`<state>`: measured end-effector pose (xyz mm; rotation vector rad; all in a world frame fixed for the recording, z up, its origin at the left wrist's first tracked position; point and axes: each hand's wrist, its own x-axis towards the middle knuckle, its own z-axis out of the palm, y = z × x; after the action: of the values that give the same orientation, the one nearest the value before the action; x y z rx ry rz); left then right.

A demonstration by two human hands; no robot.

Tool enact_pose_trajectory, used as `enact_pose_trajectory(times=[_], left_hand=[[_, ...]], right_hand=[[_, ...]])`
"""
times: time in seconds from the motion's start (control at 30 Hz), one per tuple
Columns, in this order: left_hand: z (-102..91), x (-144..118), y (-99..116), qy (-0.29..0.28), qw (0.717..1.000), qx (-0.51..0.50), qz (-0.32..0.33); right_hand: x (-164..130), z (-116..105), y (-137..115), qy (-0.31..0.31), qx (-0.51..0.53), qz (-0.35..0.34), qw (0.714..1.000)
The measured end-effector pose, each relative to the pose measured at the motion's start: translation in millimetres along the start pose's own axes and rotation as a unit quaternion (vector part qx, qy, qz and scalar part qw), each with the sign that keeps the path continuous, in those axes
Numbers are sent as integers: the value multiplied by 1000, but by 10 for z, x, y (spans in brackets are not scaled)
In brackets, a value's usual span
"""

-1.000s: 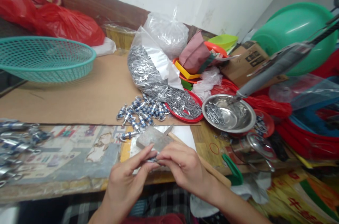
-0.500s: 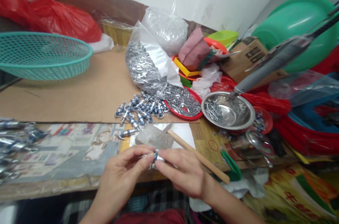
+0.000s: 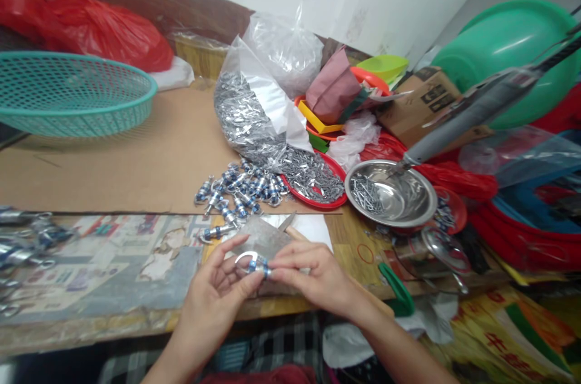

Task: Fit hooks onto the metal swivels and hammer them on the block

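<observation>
A small silver-and-blue metal fitting with a ring [image 3: 258, 266] is held between my two hands over the bench's front part. My left hand [image 3: 222, 281] cradles its ring end, the thumb pressed against it and the other fingers curled loosely behind. At its other end, my right hand [image 3: 313, 272] pinches it between thumb and fingers. Just beyond my hands lies a flat grey metal block [image 3: 261, 236]. A hammer with a wooden handle [image 3: 297, 234] rests beside the block, mostly covered by my right hand and forearm. Similar blue-and-silver fittings [image 3: 240, 190] lie heaped behind the block.
A red dish [image 3: 338, 199] of small metal clips adjoins an open bag [image 3: 242, 112] of them. To its right stand a steel bowl [image 3: 426, 205] with metal pins and a grey rod-shaped tool [image 3: 472, 112] slanting above. More fittings [image 3: 22, 245] and a turquoise basket [image 3: 82, 121] are at left.
The fitting has turned so its ring now shows. My left fingers have opened out somewhat, and my right hand has shifted up over the hammer handle.
</observation>
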<state>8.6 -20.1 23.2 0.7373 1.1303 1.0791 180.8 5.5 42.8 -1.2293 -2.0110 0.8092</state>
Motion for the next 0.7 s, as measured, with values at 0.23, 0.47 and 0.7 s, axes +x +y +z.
enact_pose_trajectory(times=[0.23,0.47,0.7], left_hand=[[-43,83,-90,-22,999,33,-5],[-31,80,-144,-21,1000,-16,-7],[3,89,-161,6,996,-81,24]], right_hand=[[774,-539,819,22,-413,189,890],[971,-565,1069,-24,-433,178,883],[853,-678,1227,50,-356,146,921]])
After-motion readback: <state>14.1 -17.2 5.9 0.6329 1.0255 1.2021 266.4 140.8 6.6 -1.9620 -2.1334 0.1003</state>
